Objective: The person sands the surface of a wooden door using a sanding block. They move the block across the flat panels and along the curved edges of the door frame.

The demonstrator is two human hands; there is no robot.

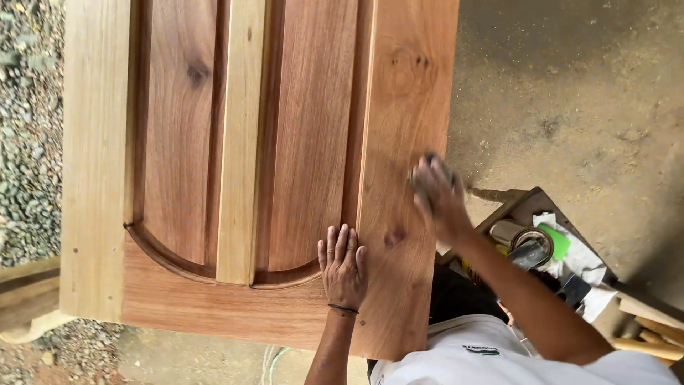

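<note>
Two hands: both are working on the wooden door (285,142), which is lying flat across the view above the dirt floor (570,85).
Left hand (343,267): released grip, palm and fingers pressing flat on the lower rail.
Right hand (436,194): blurred, clenching a small pad at the right stile.
Handling: I am judging the door heavy and stiff, solid timber; best taken by its outer stiles.
Look: reddish arched panels, paler frame, knots showing.
Nearby: a box of tools (541,249) is sitting beside the person.
</note>
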